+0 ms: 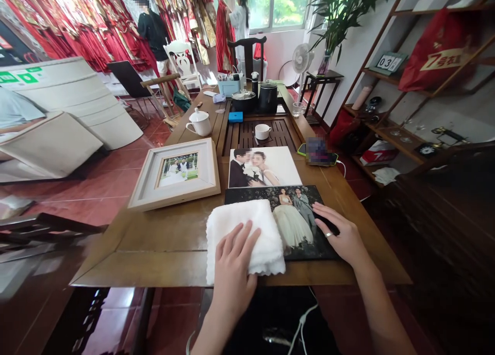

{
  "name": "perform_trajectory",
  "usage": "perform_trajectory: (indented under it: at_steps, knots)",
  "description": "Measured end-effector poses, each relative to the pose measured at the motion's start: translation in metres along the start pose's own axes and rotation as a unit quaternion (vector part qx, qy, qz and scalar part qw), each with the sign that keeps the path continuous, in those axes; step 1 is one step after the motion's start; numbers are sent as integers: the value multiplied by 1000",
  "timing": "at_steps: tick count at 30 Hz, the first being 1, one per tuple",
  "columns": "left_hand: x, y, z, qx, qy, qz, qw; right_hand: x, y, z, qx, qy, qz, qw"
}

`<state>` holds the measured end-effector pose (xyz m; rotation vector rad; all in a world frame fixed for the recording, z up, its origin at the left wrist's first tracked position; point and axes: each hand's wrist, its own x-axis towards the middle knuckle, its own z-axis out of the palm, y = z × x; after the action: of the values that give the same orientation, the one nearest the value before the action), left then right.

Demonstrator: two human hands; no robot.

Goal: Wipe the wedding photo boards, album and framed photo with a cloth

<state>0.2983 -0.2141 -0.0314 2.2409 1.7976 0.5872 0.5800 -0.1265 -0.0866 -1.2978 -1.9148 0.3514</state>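
My left hand (236, 257) lies with its fingers spread on a folded white cloth (243, 226). The cloth covers the left part of a dark wedding photo panel (294, 218) at the near edge of the table. On the panel's right side rests my right hand (340, 234), fingers stretched out and a ring on one of them. Just behind, partly overlapped by the dark panel, is a lighter wedding photo panel (284, 164). To the left stands a pale wooden picture frame (176, 174) with a small photo inside, lying flat or slightly tilted.
The brown wooden table (154, 236) also bears a lidded white teacup (199, 123), a small white cup (262, 131) on a slatted tea tray (284, 133), a black pot (268, 97) and a phone (319, 154) with a cable. Shelves (417, 128) line the right; two people are farther back.
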Motion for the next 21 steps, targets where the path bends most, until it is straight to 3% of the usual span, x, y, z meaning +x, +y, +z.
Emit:
perform_trajectory:
  at_steps: [10, 16, 21]
  knots:
    - [21, 45, 25, -38, -57, 43, 997, 1, 1, -1, 7, -2, 9, 1000]
    - [23, 78, 52, -64, -57, 71, 994, -1, 5, -4, 31, -17, 24, 999]
    - [22, 91, 64, -58, -42, 81, 994, -3, 4, -8, 39, -33, 50, 997]
